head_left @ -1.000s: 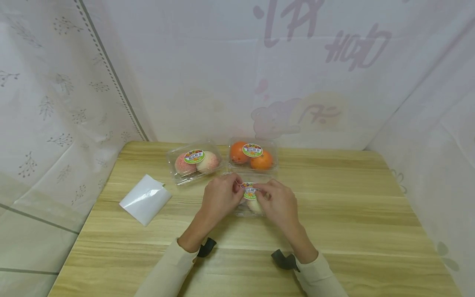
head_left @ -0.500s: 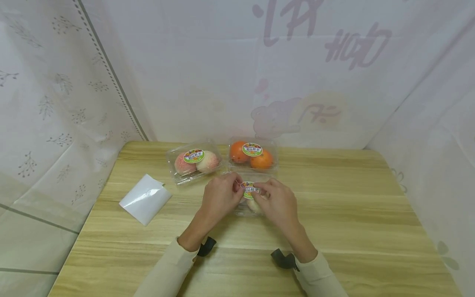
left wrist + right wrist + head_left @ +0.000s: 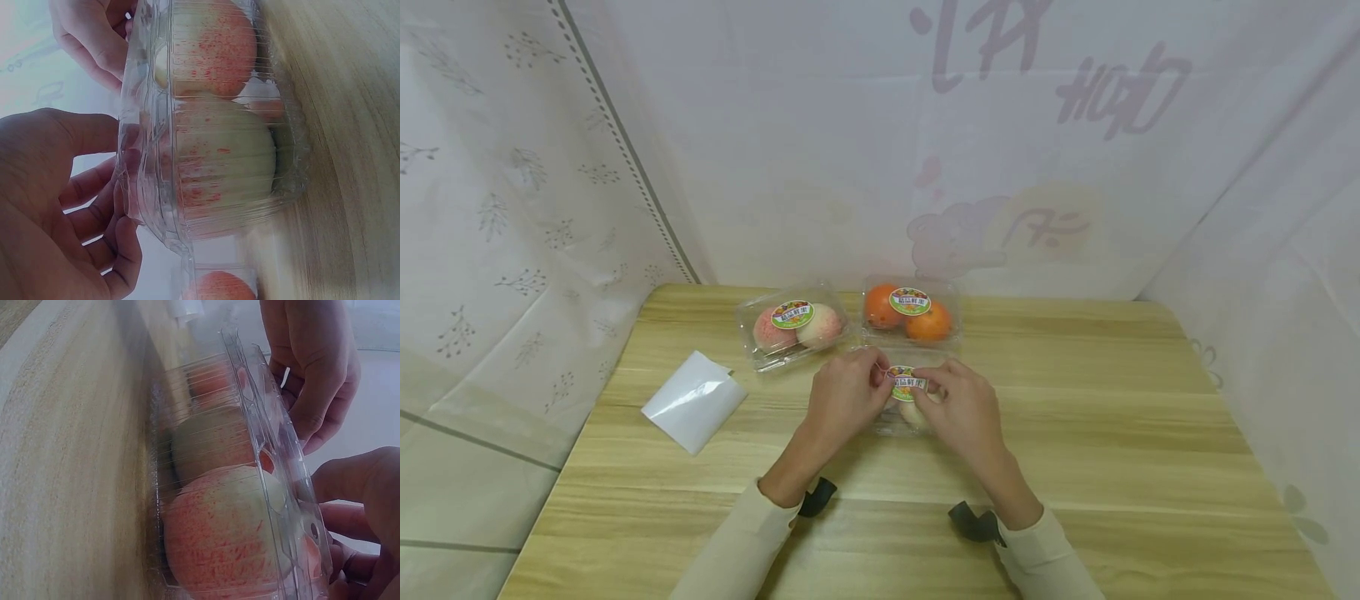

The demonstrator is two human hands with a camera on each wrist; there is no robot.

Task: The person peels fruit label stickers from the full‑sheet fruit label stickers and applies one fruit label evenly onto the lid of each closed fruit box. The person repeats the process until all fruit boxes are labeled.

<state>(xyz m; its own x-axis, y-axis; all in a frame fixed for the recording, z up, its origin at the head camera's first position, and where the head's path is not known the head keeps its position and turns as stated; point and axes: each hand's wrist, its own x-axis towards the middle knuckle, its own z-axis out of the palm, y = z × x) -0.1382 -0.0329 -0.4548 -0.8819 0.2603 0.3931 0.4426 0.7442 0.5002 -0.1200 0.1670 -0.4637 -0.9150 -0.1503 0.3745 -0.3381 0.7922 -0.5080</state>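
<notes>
A clear plastic fruit box (image 3: 895,427) stands at the table's middle, with peaches inside. The nearer pale peach (image 3: 228,156) shows through its side in the left wrist view. At its lid is an oval, colourful sticker (image 3: 908,383). My left hand (image 3: 846,392) pinches the sticker's left edge between thumb and fingers. On the opposite edge, my right hand (image 3: 964,408) pinches it with thumb and forefinger. Both hands' fingertips are close to or touching the lid; how much of the sticker lies flat on it is hidden.
Behind stand a clear box of two peaches (image 3: 797,325) and a clear box of two oranges (image 3: 910,312), each with a like sticker. A white folded sheet (image 3: 694,403) lies on the left of the wooden table (image 3: 1112,433). Printed cloth (image 3: 790,150) hangs behind.
The sticker has shifted very slightly between my fingers. Both hands and the boxes have otherwise stayed in place.
</notes>
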